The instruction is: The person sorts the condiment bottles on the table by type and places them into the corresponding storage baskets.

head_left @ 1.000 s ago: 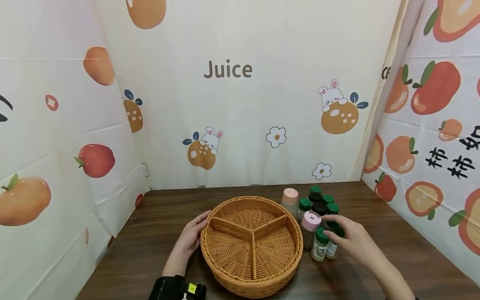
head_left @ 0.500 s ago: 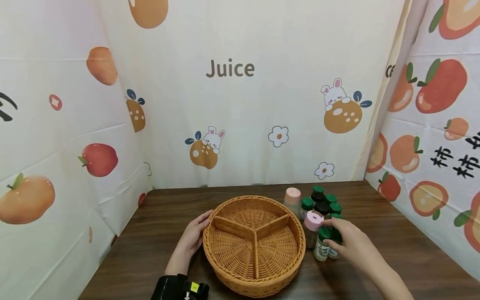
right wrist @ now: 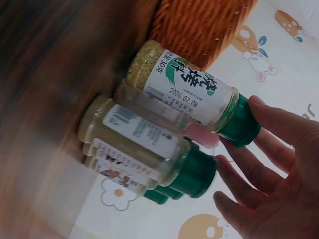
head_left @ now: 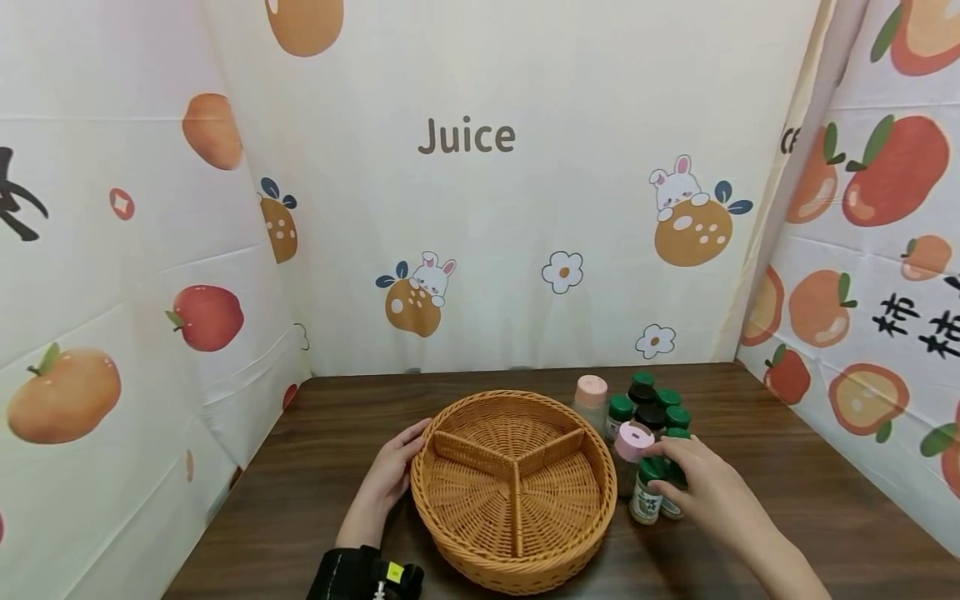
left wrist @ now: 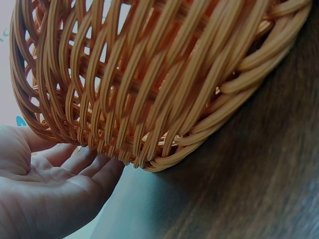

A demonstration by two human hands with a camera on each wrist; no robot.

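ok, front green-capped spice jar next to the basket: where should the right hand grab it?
By the green cap, from above and the right. The front jar stands upright, with the basket close on its left, a pink-capped jar behind it and another green-capped jar tight on its right, so its sides look crowded. The right hand already has its fingers at the cap.
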